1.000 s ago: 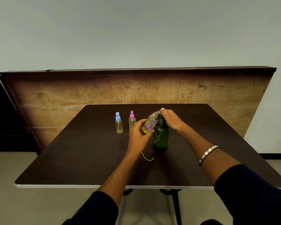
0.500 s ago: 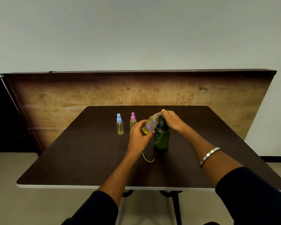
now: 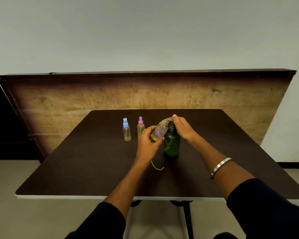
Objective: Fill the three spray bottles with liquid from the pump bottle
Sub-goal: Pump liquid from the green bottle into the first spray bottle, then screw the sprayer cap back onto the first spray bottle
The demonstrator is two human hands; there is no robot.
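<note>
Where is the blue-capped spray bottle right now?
In the head view, the blue-capped spray bottle stands upright on the table, far left of the group, just left of the pink-capped bottle.

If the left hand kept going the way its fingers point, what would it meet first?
Probably the green pump bottle: the left hand already holds the tilted spray bottle right beside it, though depth is unclear.

Matt dark table (image 3: 93, 169); translucent green plastic pump bottle (image 3: 172, 144).
</note>
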